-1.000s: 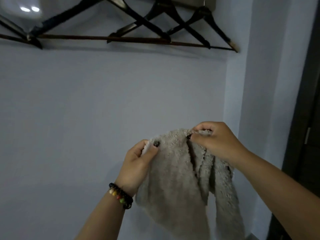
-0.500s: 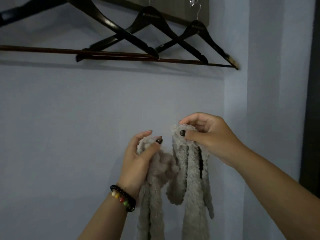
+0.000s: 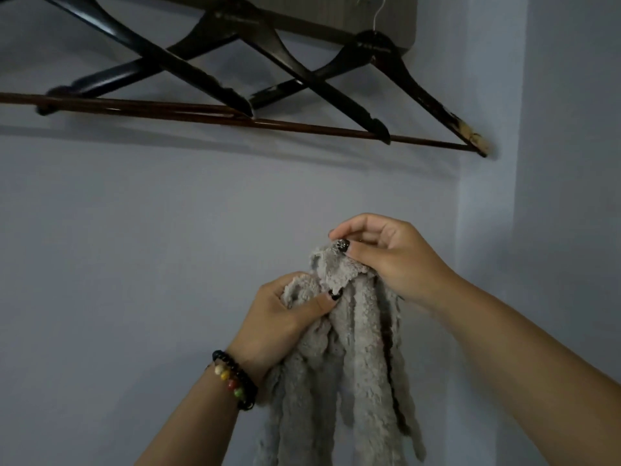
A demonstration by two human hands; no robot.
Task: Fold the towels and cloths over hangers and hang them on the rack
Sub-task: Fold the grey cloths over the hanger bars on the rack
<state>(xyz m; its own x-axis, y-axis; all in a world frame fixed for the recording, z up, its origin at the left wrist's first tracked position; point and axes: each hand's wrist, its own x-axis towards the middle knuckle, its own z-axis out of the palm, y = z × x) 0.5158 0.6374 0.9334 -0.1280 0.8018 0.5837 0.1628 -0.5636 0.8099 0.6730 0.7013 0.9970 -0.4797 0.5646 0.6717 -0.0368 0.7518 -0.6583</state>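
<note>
A fluffy grey towel (image 3: pixel 353 358) hangs bunched in front of the wall, held up by both hands. My left hand (image 3: pixel 285 317), with a bead bracelet on the wrist, grips a gathered fold of it. My right hand (image 3: pixel 386 257) pinches its top edge a little higher and to the right. Above, several dark wooden hangers (image 3: pixel 379 58) hang overlapping along the rack, their thin bottom bars (image 3: pixel 302 126) in a line. All the hangers I can see are bare. The towel's lower end runs out of view.
A dark panel (image 3: pixel 369 15) at the top carries the hanger hooks. The pale wall turns a corner (image 3: pixel 460 230) on the right, close to my right hand.
The towel has gone from spread between the hands to bunched, as my hands came close together. The view has tilted up, so the hangers sit lower and larger.
</note>
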